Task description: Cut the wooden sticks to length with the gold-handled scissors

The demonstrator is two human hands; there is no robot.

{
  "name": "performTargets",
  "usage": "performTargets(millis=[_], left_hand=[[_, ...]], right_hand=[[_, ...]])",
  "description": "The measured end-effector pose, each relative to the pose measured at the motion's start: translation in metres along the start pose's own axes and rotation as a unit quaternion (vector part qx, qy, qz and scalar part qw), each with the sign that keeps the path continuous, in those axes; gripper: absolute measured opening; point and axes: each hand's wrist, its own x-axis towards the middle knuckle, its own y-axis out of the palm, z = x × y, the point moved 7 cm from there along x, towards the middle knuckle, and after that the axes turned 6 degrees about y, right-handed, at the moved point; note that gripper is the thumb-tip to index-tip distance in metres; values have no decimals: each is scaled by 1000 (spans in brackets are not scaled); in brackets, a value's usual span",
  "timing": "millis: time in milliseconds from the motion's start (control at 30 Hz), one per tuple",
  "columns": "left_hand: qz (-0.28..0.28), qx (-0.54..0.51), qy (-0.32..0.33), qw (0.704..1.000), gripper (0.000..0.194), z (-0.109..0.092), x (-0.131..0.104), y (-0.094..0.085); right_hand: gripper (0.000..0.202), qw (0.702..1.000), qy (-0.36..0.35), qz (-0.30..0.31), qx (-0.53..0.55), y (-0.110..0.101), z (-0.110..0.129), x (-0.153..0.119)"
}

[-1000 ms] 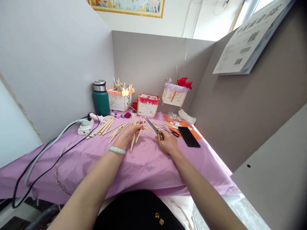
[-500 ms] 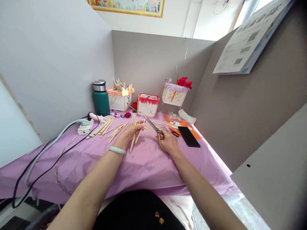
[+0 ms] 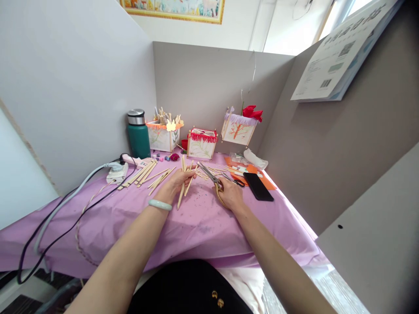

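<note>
Several thin wooden sticks (image 3: 181,194) are pinched in my left hand (image 3: 178,179), fanned at different angles above the pink cloth. My right hand (image 3: 230,192) grips gold-handled scissors (image 3: 211,174), whose blades point up and left towards the tips of the held sticks. Whether the blades touch a stick is too small to tell. Loose sticks (image 3: 159,180) lie left of my left hand, with a row of flat sticks (image 3: 140,175) farther left. Short stick pieces lie behind the scissors.
A black phone (image 3: 258,186) and dark-handled scissors (image 3: 238,182) lie at the right by orange paper (image 3: 269,182). Behind stand a green bottle (image 3: 139,138) and decorated boxes (image 3: 200,146). A white power strip (image 3: 117,173) with cables sits left on the pink cloth (image 3: 196,226).
The scissor blades have opened slightly and their tips have shifted a little. Both hands keep nearly the same place and grip.
</note>
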Motion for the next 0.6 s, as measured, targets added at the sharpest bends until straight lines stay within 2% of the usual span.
performTargets(millis=[600], left_hand=[[-3, 12, -13, 1000, 29, 0, -3, 3]], right_hand=[[34, 1000, 9, -6, -23, -2, 1, -1]])
